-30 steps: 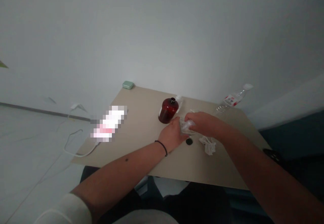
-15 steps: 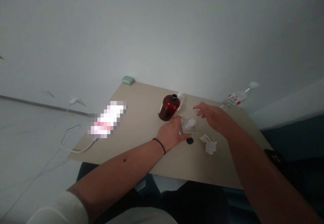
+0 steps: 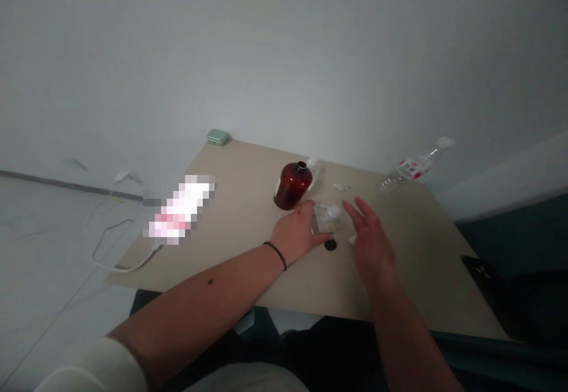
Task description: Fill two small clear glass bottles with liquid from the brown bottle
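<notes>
My left hand is wrapped round the left side of a clear square box, thumb at the near side. Something whitish and translucent shows in or on the box; I cannot make out what it is. My right hand is just right of the box, fingers apart and holding nothing. Crumpled white paper is almost wholly hidden beneath that hand. A small white scrap lies beyond its fingertips. Behind the box stands a dark red-brown bottle with an uncapped neck.
A clear plastic bottle stands at the back right by the wall. A green case sits at the back left corner. On the left lies a blurred-out bright phone-like device with a white cable. A black round spot marks the tabletop.
My right hand has come back from the small white scrap toward me, over the crumpled paper. The scrap now lies in plain view. My left hand stays on the box.
</notes>
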The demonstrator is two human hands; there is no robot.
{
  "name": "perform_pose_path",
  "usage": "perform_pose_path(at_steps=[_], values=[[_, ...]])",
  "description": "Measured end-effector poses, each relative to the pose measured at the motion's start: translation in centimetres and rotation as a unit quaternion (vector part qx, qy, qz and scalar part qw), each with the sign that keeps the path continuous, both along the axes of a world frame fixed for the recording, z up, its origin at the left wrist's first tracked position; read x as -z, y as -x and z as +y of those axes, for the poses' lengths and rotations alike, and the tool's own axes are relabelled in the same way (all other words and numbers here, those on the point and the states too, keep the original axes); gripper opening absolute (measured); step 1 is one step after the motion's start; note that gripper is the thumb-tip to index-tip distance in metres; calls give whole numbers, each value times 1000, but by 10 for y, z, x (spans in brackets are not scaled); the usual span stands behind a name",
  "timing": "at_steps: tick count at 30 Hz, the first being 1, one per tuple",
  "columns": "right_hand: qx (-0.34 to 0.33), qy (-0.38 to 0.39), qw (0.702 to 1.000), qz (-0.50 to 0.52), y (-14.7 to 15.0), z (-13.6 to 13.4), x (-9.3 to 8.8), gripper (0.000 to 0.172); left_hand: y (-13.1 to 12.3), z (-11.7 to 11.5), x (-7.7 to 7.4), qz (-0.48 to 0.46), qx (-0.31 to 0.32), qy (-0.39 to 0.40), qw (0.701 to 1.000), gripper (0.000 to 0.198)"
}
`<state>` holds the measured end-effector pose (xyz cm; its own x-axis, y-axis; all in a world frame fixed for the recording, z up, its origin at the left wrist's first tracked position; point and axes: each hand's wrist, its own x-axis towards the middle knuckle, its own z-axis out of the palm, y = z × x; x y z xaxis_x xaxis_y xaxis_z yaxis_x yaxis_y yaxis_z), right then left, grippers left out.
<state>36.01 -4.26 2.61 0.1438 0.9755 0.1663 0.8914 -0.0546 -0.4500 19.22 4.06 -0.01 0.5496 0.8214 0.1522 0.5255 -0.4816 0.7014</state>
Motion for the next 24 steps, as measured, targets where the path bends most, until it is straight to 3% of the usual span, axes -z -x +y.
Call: perform_pose_path(at_steps=[5,9,11,13,15,17,20,22,24], values=[[77,-84,983,146,-2,-2,4,74,1,0,0,1,-1,2,1000,77],[86,-108,982,131,-8,-2,2,65,1,1,0,4,-2,-4,1000,77],[34,-102,991,84,-9,5,-6,66,1,0,1,6,-7,-6,1000,74],[-68,-80,994,-23,-7,14,-23,63,1,0,1,7,-6,-6,1000,71],[-189,-16,968,-163,-3,26,-44,57,1,0,0,6,0,-8,1000,71],[-246,58,930,-268,2,39,-65,55,2,0,-1,8,3,-7,1000,72],[-267,126,893,-341,11,58,-86,48,2,0,-3,15,0,1,1000,72],[-252,146,890,-351,16,67,-91,42,2,0,-4,14,0,2,1000,74],[-226,162,894,-352,21,73,-90,46,2,0,-6,10,3,3,1000,76]])
